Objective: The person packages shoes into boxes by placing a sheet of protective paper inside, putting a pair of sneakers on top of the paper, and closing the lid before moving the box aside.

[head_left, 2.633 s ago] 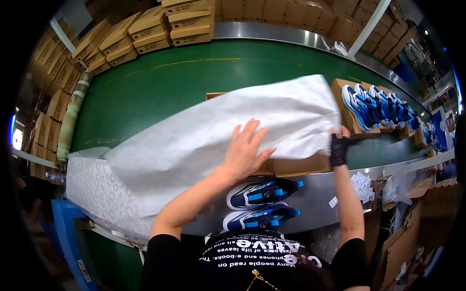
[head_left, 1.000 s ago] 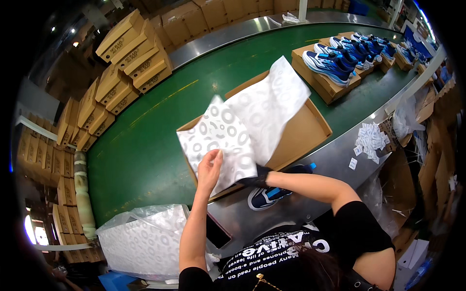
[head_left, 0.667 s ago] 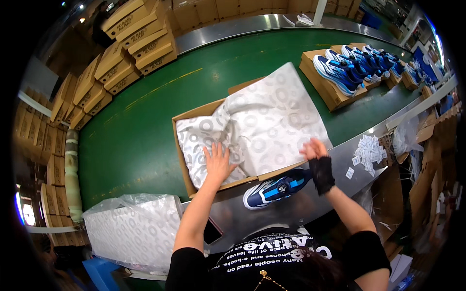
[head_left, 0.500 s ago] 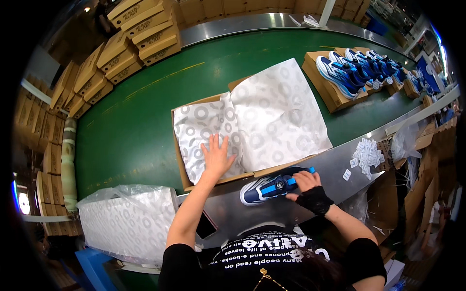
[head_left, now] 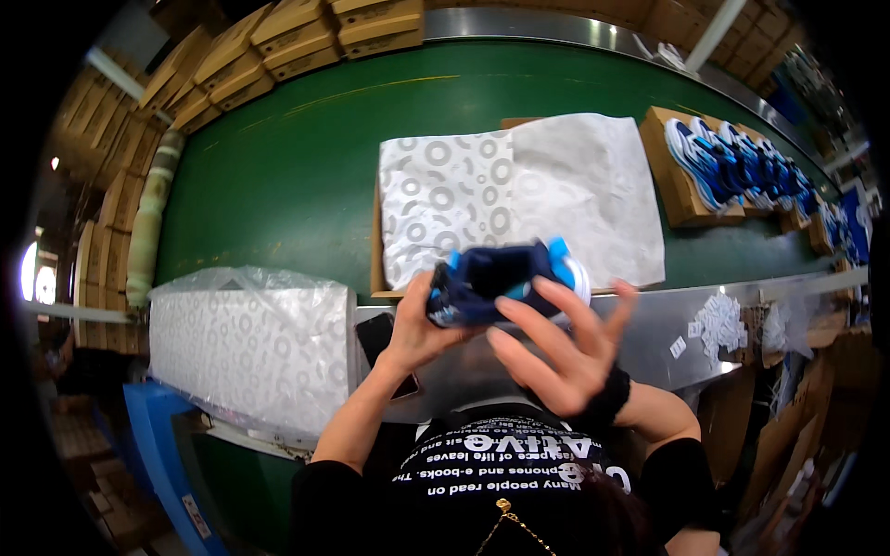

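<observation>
A navy and bright blue sports shoe (head_left: 487, 273) is held up over the near edge of the shoebox, its dark foot opening facing me. My left hand (head_left: 422, 324) grips one end of it. Close by at the other end, my right hand (head_left: 565, 347), in a black wrist band or half glove, has its fingers spread and slightly blurred. The open cardboard shoebox (head_left: 377, 264) lies behind the shoe, covered by white tissue paper (head_left: 445, 199) with grey ring shapes.
Several blue shoes (head_left: 709, 171) stand on boxes at the right. Small white packets (head_left: 718, 324) lie heaped on the metal edge. A plastic-wrapped stack of paper (head_left: 250, 338) and a dark phone (head_left: 375, 334) are at the left. Closed shoeboxes (head_left: 297, 42) are stacked far left.
The shoe has been raised off the metal edge and turned. My left hand has left the paper and taken hold of it; my right hand has let go. The paper lies flatter over the box.
</observation>
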A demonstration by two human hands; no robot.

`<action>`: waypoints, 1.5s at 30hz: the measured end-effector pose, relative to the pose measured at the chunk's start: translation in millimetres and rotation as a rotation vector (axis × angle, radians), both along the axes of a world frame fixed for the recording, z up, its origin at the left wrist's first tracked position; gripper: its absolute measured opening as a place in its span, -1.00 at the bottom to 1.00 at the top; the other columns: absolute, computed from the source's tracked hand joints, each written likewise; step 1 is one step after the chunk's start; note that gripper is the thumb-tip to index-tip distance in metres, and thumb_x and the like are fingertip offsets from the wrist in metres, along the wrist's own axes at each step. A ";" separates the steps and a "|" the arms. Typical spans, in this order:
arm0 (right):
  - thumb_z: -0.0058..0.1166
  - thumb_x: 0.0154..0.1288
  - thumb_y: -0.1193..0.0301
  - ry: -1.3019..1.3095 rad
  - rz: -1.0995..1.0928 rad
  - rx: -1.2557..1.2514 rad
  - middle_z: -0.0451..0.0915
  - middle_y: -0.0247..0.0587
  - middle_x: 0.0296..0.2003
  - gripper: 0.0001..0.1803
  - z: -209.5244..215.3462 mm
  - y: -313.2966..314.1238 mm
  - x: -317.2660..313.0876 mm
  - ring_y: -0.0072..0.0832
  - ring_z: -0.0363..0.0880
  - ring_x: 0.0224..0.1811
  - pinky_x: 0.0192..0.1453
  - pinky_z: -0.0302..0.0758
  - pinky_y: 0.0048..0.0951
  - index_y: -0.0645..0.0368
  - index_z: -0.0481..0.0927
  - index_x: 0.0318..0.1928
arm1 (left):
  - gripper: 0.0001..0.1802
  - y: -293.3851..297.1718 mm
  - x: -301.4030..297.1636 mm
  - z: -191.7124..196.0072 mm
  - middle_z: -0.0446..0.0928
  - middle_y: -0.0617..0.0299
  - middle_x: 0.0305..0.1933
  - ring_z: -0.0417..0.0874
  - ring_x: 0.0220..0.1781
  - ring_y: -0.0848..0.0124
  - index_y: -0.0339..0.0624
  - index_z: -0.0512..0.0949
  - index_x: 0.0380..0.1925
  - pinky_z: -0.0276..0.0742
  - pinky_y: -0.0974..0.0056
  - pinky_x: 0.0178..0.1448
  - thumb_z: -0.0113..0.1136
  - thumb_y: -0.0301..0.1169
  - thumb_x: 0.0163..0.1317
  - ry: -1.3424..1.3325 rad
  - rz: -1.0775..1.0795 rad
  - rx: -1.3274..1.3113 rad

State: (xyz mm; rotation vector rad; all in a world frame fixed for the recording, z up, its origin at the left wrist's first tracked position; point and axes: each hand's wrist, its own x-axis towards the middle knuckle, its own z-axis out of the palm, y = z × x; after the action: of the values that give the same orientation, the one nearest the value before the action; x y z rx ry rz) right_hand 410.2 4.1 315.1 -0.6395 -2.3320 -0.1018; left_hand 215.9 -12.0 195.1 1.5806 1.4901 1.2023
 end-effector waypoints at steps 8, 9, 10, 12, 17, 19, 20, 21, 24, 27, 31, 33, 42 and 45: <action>0.21 -0.23 0.55 0.084 0.001 -0.446 0.40 -0.03 -0.15 -0.67 -83.3 1.9 45.9 -0.18 0.41 -0.19 -0.21 0.40 -0.26 0.26 0.47 -0.34 | -0.50 83.5 -7.3 -25.0 0.48 0.23 -0.22 0.46 -0.26 0.52 -0.33 0.39 -0.15 0.37 0.39 -0.13 0.27 -0.26 -0.04 -0.575 0.213 -0.166; 0.21 -0.22 0.53 0.040 -0.003 -0.516 0.40 -0.04 -0.15 -0.67 -98.4 -1.8 52.4 -0.15 0.41 -0.17 -0.15 0.39 -0.26 0.24 0.47 -0.33 | -0.51 101.3 -6.1 -49.3 0.48 0.22 -0.21 0.45 -0.23 0.52 -0.34 0.38 -0.13 0.36 0.39 -0.11 0.23 -0.23 0.01 -0.688 0.212 -0.231; 0.22 -0.18 0.48 0.045 -0.026 -0.633 0.40 -0.03 -0.15 -0.68 -111.7 -6.9 58.3 -0.13 0.40 -0.14 -0.11 0.40 -0.24 0.22 0.47 -0.32 | -0.51 116.8 -3.6 -76.6 0.48 0.22 -0.19 0.45 -0.21 0.51 -0.35 0.37 -0.12 0.35 0.39 -0.10 0.18 -0.21 0.06 -0.800 0.207 -0.297; 0.21 -0.08 0.41 0.010 -0.080 -0.849 0.41 -0.11 -0.15 -0.67 -137.8 -8.5 74.7 -0.20 0.42 -0.11 -0.08 0.39 -0.25 0.21 0.45 -0.26 | -0.40 134.5 16.1 -101.7 0.44 0.11 -0.12 0.47 -0.14 0.30 -0.36 0.31 -0.07 0.42 0.18 -0.10 0.10 -0.05 0.10 -0.930 0.261 -0.552; 0.17 0.02 0.34 0.945 -0.424 -1.963 0.43 -0.19 -0.12 -0.63 -188.8 29.8 91.1 -0.35 0.42 -0.08 -0.12 0.40 -0.32 0.21 0.41 -0.17 | -0.40 127.4 49.8 -124.4 0.37 0.04 -0.05 0.46 -0.09 0.19 -0.36 0.23 0.00 0.40 0.09 -0.04 0.06 -0.08 0.13 -0.850 0.016 -0.895; 0.16 0.02 0.32 1.276 -0.493 -1.961 0.44 -0.18 -0.15 -0.62 -200.8 49.4 90.0 -0.37 0.43 -0.10 -0.16 0.40 -0.34 0.21 0.41 -0.16 | -0.44 116.7 50.5 -105.9 0.38 0.06 -0.07 0.46 -0.11 0.26 -0.33 0.24 0.00 0.42 0.19 -0.04 0.04 -0.12 0.16 -0.833 -0.052 -0.861; 0.16 0.01 0.32 1.345 -0.474 -1.841 0.46 -0.17 -0.16 -0.61 -204.9 55.2 89.3 -0.37 0.44 -0.12 -0.18 0.40 -0.34 0.22 0.41 -0.16 | -0.48 108.9 46.9 -89.9 0.40 0.08 -0.09 0.47 -0.12 0.30 -0.32 0.26 -0.01 0.43 0.24 -0.05 0.02 -0.15 0.17 -0.809 -0.066 -0.800; 0.16 0.00 0.31 1.399 -0.437 -1.728 0.47 -0.16 -0.18 -0.61 -206.1 59.1 84.5 -0.36 0.45 -0.14 -0.20 0.40 -0.34 0.22 0.41 -0.16 | -0.51 100.5 36.7 -80.1 0.41 0.09 -0.11 0.47 -0.12 0.34 -0.30 0.28 -0.02 0.44 0.28 -0.06 0.01 -0.17 0.19 -0.784 -0.065 -0.729; 0.12 0.00 0.34 0.545 -0.515 -1.056 0.50 -0.14 -0.27 -0.63 -206.3 60.7 75.5 -0.34 0.48 -0.26 -0.27 0.40 -0.35 0.24 0.41 -0.18 | -0.61 80.0 -7.3 -79.5 0.48 0.17 -0.25 0.47 -0.17 0.46 -0.27 0.42 -0.15 0.41 0.39 -0.21 -0.16 -0.16 0.27 -0.475 0.298 -0.202; 0.02 -0.09 0.50 -0.044 -0.519 -0.494 0.26 -0.11 0.05 -0.51 -211.0 61.8 32.0 -0.21 0.19 0.08 -0.04 0.19 -0.13 -0.03 0.39 -0.02 | -0.45 63.4 -42.9 -76.5 0.46 0.13 -0.18 0.43 -0.10 0.38 -0.28 0.40 -0.11 0.30 0.29 -0.05 -0.34 -0.01 0.29 -0.495 0.545 -0.221; -0.12 -0.06 0.59 -0.229 -0.524 -0.143 0.17 -0.18 0.16 -0.40 -219.2 58.3 0.2 -0.08 0.09 0.17 -0.02 0.13 0.01 -0.28 0.37 0.04 | -0.50 56.0 -32.3 -93.1 0.37 -0.20 -0.27 0.36 -0.18 0.02 -0.43 0.33 -0.12 0.28 0.16 -0.04 -0.27 -0.13 0.27 0.120 0.410 -0.080; -0.11 -0.08 0.59 -0.291 -0.513 -0.146 0.18 -0.17 0.16 -0.39 -216.9 58.0 -2.6 -0.05 0.08 0.16 -0.01 0.13 0.03 -0.26 0.36 0.05 | -0.52 57.3 -35.5 -111.5 0.37 -0.20 -0.31 0.37 -0.19 0.00 -0.43 0.33 -0.11 0.28 0.14 -0.03 -0.26 -0.16 0.26 0.134 0.406 -0.167; -0.08 -0.23 0.63 -0.355 -0.370 -0.174 0.19 -0.11 0.14 -0.26 -125.8 78.9 -14.3 -0.10 0.12 0.17 0.02 0.12 0.05 -0.19 0.32 0.10 | -0.28 72.2 -72.4 -48.7 0.34 0.10 0.06 0.35 0.09 0.29 -0.14 0.29 0.06 0.31 0.18 0.05 0.00 0.12 -0.02 -0.989 0.112 -0.656; -0.10 -0.28 0.64 -0.188 -0.220 -0.207 0.22 -0.04 0.10 -0.28 -66.8 77.9 -24.8 -0.15 0.17 0.13 0.06 0.14 -0.09 -0.04 0.33 0.08 | -0.23 44.3 -90.0 -24.4 0.34 0.07 0.04 0.36 0.03 0.15 -0.10 0.32 0.03 0.29 -0.01 -0.01 -0.01 0.18 -0.12 -1.084 0.065 -0.675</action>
State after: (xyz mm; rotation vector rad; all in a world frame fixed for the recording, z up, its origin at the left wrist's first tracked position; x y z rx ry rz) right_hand 385.4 82.0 248.4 -1.0286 -2.4643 -0.0204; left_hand 125.9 32.3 170.6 0.2922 1.0039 1.1120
